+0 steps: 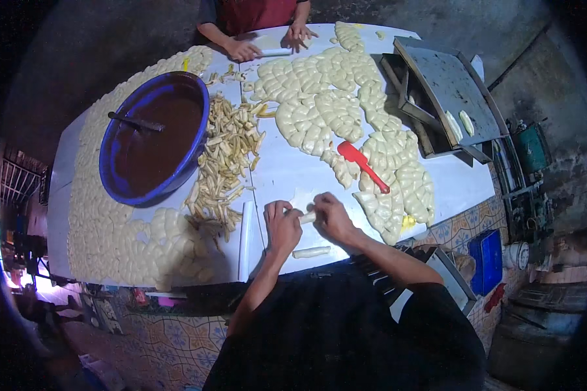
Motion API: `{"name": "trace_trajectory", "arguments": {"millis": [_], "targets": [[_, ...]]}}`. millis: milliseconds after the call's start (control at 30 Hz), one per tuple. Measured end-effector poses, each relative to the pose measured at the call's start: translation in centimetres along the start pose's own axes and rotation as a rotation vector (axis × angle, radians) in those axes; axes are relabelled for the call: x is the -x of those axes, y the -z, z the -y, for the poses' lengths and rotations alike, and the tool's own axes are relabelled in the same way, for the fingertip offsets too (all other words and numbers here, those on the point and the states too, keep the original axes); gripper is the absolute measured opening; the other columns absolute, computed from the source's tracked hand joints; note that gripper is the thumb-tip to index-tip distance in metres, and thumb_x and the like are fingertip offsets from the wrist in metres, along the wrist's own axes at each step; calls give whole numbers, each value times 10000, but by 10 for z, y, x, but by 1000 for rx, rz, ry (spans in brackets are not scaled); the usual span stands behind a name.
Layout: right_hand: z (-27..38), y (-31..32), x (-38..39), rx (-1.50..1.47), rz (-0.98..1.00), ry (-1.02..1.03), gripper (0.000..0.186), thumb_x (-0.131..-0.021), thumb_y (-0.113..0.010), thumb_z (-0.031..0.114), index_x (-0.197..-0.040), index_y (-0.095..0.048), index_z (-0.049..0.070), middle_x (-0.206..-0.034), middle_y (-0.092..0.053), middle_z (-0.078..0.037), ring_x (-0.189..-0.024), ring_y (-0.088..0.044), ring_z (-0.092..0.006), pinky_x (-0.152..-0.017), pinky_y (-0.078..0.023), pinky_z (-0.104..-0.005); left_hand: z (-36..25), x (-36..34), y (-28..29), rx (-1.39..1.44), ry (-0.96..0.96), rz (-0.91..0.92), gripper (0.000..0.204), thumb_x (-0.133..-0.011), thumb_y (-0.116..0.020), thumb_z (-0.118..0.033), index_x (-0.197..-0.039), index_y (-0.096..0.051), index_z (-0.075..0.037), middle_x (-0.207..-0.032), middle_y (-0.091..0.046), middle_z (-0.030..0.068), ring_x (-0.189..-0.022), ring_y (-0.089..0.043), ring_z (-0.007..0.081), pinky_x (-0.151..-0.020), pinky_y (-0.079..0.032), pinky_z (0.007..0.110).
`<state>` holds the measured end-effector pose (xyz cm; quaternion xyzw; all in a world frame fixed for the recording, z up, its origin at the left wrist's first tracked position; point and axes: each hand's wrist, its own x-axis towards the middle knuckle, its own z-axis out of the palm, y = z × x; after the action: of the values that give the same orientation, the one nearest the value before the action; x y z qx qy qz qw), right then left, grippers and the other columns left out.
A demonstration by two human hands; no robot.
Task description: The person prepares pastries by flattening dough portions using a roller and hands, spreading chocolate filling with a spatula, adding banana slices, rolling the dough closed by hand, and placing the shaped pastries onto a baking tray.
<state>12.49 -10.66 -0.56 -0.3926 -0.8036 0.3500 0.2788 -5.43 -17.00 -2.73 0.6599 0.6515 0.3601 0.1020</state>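
My left hand and my right hand are closed on the two ends of a small pale dough roll. A thin flat sheet of dough spreads on the table just beyond it. Nearer to me lies a rolled dough stick, apart from both hands. A white rolling pin rests to the left of my left hand. Past my right hand, a red spatula lies on many pale dough pieces.
A blue basin of brown sauce stands at left, beside a heap of yellowish cut strips. More dough pieces cover the table's left side. A metal stand is at right. Opposite, another person's hands work with a rolling pin.
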Motion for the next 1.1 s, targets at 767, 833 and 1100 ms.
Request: {"name": "trace_trajectory", "arguments": {"millis": [767,833,1100], "targets": [[-21,-34,-56,546,-45,-108,672,-1060,-350,440,-1553,-291,-12,-1630,-191,-309,-1519,-211,-443,-1195,-211,-596,24,-62,-35,-434,138,151,694,-1048,-385,-358,-1547,-253,106,-1649,-176,289,-1556,-80,422,-1201,-14,655],[-33,-37,-89,444,-199,-72,591,-1060,-374,388,-1489,-420,-15,-1605,-240,-329,-1498,-254,-448,-1190,-219,-594,33,-94,-42,-336,203,67,683,-1059,-360,-339,-1569,-198,86,-1659,-172,265,-1560,-81,403,-1205,-11,647],[-27,8,-37,61,-169,97,438,-923,-674,139,-1334,-598,8,-1306,-608,-218,-1232,-567,-390,-1034,-484,-456,30,-58,-5,142,-37,271,664,-904,-660,-28,-1515,-400,-1,-1329,-644,171,-1333,-505,379,-1138,-354,493]]}}
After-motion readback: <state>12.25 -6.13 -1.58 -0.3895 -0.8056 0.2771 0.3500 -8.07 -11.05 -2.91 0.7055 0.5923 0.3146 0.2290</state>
